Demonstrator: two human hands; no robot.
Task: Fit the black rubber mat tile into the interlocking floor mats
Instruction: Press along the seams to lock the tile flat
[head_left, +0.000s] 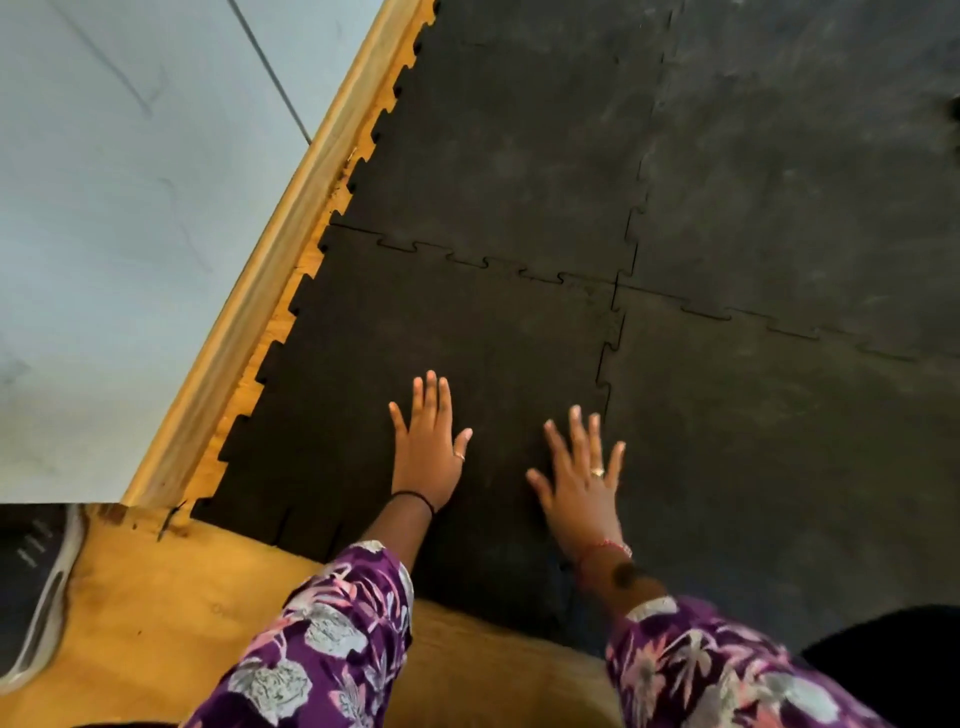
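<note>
Black mat tile (415, 322) lies interlocked with neighbours, both hands' grip released, left hand (428, 452) and right hand (584, 480) flat.

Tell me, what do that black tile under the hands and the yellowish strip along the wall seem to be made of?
The black tile looks like rubber: matte, finely grainy, with jigsaw-cut edges that lock into its neighbours. The strip along the wall looks like wood, perhaps varnished: yellow-brown, smooth, with faint grain lines. Both are judged from looks alone.
</note>
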